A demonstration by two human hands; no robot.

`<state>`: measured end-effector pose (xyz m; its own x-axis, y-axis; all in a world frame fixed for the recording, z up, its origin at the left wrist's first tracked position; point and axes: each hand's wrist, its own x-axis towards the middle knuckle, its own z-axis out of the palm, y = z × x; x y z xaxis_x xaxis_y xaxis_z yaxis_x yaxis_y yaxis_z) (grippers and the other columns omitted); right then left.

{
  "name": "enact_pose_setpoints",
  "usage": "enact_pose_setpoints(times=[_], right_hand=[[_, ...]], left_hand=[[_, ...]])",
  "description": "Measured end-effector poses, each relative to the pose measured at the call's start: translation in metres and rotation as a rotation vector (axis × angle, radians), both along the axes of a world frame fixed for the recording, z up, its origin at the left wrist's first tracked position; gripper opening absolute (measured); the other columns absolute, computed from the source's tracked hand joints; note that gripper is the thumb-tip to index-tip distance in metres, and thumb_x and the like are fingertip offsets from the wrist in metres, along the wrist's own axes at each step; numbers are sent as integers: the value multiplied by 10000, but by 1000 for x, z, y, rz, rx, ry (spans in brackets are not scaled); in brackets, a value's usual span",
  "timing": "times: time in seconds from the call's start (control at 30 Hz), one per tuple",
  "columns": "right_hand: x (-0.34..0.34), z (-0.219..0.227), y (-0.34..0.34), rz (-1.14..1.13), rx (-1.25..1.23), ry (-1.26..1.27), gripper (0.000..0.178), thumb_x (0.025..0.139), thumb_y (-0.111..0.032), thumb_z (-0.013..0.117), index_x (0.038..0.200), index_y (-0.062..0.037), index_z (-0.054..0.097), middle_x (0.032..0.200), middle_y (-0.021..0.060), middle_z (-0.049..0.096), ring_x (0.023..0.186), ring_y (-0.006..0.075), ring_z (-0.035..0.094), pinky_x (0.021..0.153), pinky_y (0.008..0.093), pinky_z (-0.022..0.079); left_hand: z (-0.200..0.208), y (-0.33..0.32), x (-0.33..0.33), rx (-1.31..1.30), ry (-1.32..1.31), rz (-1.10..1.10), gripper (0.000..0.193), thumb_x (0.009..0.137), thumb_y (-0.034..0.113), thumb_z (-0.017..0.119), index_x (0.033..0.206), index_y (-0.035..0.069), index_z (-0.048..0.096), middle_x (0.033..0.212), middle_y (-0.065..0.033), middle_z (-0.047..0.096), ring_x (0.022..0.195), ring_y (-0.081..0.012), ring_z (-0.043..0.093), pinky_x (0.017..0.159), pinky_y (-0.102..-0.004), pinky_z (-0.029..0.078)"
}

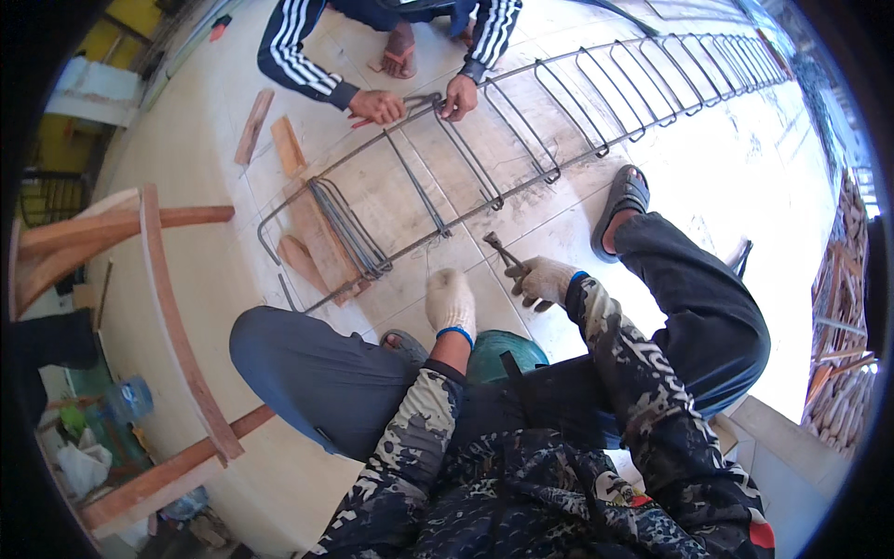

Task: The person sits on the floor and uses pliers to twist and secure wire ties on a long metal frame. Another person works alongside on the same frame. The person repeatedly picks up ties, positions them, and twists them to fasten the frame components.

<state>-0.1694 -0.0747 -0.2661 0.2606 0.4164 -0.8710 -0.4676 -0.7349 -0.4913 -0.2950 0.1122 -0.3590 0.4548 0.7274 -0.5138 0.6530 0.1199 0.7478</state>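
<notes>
My right hand (543, 282), in a pale work glove, is wrapped round the handles of dark end-cutting pincers (504, 252). Their jaws point up and left, a little short of the rebar cage (421, 244). My left hand (451, 300), also gloved, is closed just below the near long bar; what its fingers hold, if anything, is hidden. Thin tie wire (434, 244) shows on that bar above it. The cage runs from the left up to the far right, with bent stirrups along it. Several stirrups (345, 226) lie bunched near its left end.
Across the cage, a co-worker's hands (379, 106) hold red-handled pincers at the far bar. Wood offcuts (254, 127) and a plank (321, 238) lie at the left. A wooden frame (168, 307) stands nearer. Beneath me is a green rounded thing (506, 356); sticks (843, 307) are piled right.
</notes>
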Motion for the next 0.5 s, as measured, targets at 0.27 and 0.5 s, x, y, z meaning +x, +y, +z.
enact_pose_setpoints(times=[0.27, 0.5], right_hand=[[17, 50, 22, -191, 240, 188, 568, 956, -63, 584, 1505, 82, 586, 1010, 194, 806, 543, 111, 557, 460, 286, 472], [3, 4, 59, -241, 170, 31, 340, 1025, -245, 641, 1197, 36, 721, 888, 84, 737, 617, 151, 605, 511, 330, 497]], left_hand=[[60, -11, 5, -475, 82, -295, 481, 1038, 473, 663, 1212, 37, 765, 871, -83, 723, 770, -227, 704, 729, -357, 543], [53, 14, -24, -290, 205, -191, 500, 1073, 495, 590, 1093, 30, 772, 861, -114, 760, 715, -204, 709, 645, -364, 547]])
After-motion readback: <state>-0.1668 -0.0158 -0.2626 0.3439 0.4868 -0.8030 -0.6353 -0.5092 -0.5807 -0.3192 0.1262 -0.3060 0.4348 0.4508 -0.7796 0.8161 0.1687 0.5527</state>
